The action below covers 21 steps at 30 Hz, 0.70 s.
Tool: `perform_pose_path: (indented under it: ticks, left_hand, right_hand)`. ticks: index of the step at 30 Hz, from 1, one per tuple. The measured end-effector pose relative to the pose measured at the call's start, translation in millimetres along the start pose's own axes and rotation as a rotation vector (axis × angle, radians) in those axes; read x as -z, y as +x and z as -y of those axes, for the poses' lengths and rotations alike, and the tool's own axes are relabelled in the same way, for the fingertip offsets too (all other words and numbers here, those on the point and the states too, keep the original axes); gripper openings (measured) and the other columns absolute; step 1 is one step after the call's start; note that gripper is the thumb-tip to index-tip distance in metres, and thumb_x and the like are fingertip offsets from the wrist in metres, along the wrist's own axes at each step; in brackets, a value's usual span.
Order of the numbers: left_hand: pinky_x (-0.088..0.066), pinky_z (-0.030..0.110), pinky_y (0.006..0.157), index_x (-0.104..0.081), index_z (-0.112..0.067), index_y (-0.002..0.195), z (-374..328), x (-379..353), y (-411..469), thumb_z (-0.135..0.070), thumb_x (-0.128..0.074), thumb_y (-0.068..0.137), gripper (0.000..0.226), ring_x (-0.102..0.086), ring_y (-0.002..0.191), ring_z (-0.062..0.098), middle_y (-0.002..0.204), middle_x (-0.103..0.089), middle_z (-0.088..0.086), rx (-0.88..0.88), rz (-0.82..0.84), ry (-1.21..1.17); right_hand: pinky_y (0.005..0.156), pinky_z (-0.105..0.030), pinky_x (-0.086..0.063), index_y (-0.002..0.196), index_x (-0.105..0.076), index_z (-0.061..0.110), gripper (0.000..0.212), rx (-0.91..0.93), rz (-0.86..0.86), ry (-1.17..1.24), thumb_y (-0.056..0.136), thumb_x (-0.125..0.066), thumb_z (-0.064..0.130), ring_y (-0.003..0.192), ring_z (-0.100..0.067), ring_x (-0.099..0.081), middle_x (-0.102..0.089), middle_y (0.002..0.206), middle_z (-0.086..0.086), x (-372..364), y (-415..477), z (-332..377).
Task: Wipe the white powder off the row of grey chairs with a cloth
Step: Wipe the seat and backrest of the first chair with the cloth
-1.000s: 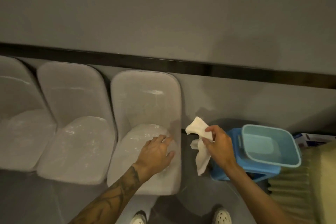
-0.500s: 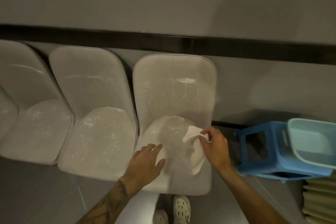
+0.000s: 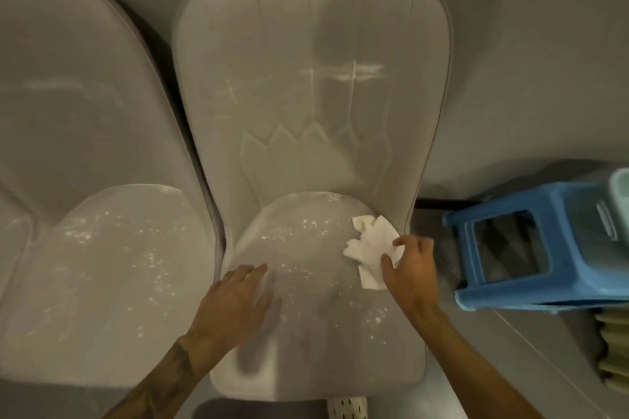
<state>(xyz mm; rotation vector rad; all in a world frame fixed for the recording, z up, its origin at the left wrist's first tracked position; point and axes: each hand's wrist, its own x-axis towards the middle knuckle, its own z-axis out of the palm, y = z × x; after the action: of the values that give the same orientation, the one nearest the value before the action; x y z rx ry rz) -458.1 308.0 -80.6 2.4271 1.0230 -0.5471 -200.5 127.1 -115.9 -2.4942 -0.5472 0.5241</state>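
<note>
Head view | my right hand (image 3: 410, 269) pinching cloth (image 3: 371, 250) at chair (image 3: 316, 333) seat's right edge | left hand (image 3: 235, 303) flat, fingers straight, on powder (image 3: 296, 231)

The right-hand grey chair (image 3: 323, 343) carries scattered white powder (image 3: 299, 228) on its seat, a crumpled cloth (image 3: 369, 248) at the seat's right edge and the left hand (image 3: 235, 299) lying flat on the left part. The chair to its left (image 3: 102, 265) is powdered too. On the floor (image 3: 493, 350) just right stands a blue stool (image 3: 544, 248), near what may be stacked pale ware (image 3: 616, 350).
</note>
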Motion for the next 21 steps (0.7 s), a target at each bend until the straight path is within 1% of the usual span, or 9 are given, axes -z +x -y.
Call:
perform_pose_path:
  ticks: [2, 3, 5, 8, 10, 12, 14, 18, 21]
  left_hand:
    - [-0.056, 0.045, 0.097, -0.062, -0.021, 0.14, 19, -20, 15, -0.059, -0.033, 0.098, 0.064, -0.067, 0.12, 0.025, 0.136, -0.066, 0.0, -0.069, -0.064, 0.05]
    - [-0.058, 0.046, 0.093, -0.066, -0.02, 0.134, 30, -31, 22, -0.058, -0.033, 0.097, 0.062, -0.07, 0.115, 0.026, 0.13, -0.069, 0.0, -0.109, -0.113, 0.073]
    - [-0.053, 0.046, 0.104, -0.06, -0.024, 0.139, 52, -44, 37, -0.057, -0.031, 0.1, 0.059, -0.063, 0.126, 0.026, 0.139, -0.063, 0.0, -0.147, -0.137, 0.09]
    - [-0.032, 0.047, 0.122, -0.044, -0.027, 0.154, 81, -59, 59, -0.061, -0.027, 0.104, 0.063, -0.042, 0.147, 0.026, 0.16, -0.043, 0.003, -0.158, -0.226, 0.161]
    - [-0.025, 0.048, 0.122, -0.04, -0.024, 0.158, 91, -67, 72, -0.062, -0.026, 0.105, 0.067, -0.039, 0.149, 0.03, 0.163, -0.04, 0.007, -0.156, -0.254, 0.222]
    - [-0.022, 0.047, 0.123, -0.041, -0.023, 0.159, 98, -77, 82, -0.063, -0.023, 0.105, 0.069, -0.036, 0.149, 0.03, 0.163, -0.04, 0.007, -0.173, -0.298, 0.236]
    - [-0.024, 0.047, 0.123, -0.043, -0.022, 0.158, 103, -83, 89, -0.062, -0.022, 0.105, 0.069, -0.034, 0.147, 0.028, 0.162, -0.042, 0.005, -0.198, -0.34, 0.233]
    - [-0.038, 0.05, 0.111, -0.056, -0.013, 0.148, 108, -96, 97, -0.053, -0.03, 0.105, 0.064, -0.045, 0.135, 0.033, 0.15, -0.054, 0.009, -0.278, -0.457, 0.251]
    - [-0.039, 0.05, 0.111, -0.058, -0.012, 0.146, 110, -105, 100, -0.051, -0.031, 0.104, 0.063, -0.045, 0.135, 0.034, 0.148, -0.056, 0.009, -0.308, -0.544, 0.236]
  right_hand:
    - [0.082, -0.038, -0.053, 0.111, -0.055, 0.018, 0.029, 0.175, -0.105, -0.106, 0.088, -0.07, 0.027, 0.099, -0.024, -0.055, -0.047, 0.123, -0.003, -19, 4, -8]
    - [0.085, -0.038, -0.051, 0.112, -0.055, 0.02, 0.028, 0.251, -0.111, -0.168, 0.09, -0.067, 0.03, 0.101, -0.023, -0.053, -0.048, 0.123, -0.002, -26, 9, -10]
    - [0.089, -0.038, -0.047, 0.117, -0.056, 0.022, 0.029, 0.332, -0.063, -0.284, 0.093, -0.061, 0.038, 0.107, -0.021, -0.051, -0.049, 0.125, 0.0, -42, 20, -22]
    - [0.093, -0.035, -0.044, 0.123, -0.053, 0.025, 0.034, 0.388, -0.028, -0.351, 0.098, -0.049, 0.048, 0.113, -0.02, -0.049, -0.048, 0.129, 0.001, -65, 29, -48]
    - [0.096, -0.033, -0.041, 0.127, -0.049, 0.027, 0.036, 0.407, -0.058, -0.351, 0.1, -0.044, 0.05, 0.115, -0.016, -0.045, -0.045, 0.132, 0.004, -76, 28, -62]
    - [0.095, -0.033, -0.039, 0.125, -0.049, 0.026, 0.031, 0.427, -0.118, -0.346, 0.102, -0.043, 0.046, 0.112, -0.017, -0.044, -0.044, 0.127, 0.003, -84, 32, -66]
    - [0.09, -0.037, -0.043, 0.119, -0.051, 0.019, 0.029, 0.426, -0.193, -0.351, 0.1, -0.044, 0.04, 0.104, -0.022, -0.047, -0.046, 0.118, -0.002, -89, 46, -61]
    - [0.089, -0.038, -0.041, 0.114, -0.053, 0.012, 0.04, 0.412, -0.216, -0.335, 0.097, -0.04, 0.045, 0.097, -0.024, -0.045, -0.048, 0.107, -0.007, -105, 61, -47]
    - [0.086, -0.037, -0.04, 0.111, -0.052, 0.012, 0.031, 0.534, -0.182, -0.371, 0.1, -0.047, 0.041, 0.095, -0.023, -0.045, -0.05, 0.105, -0.006, -112, 51, -51]
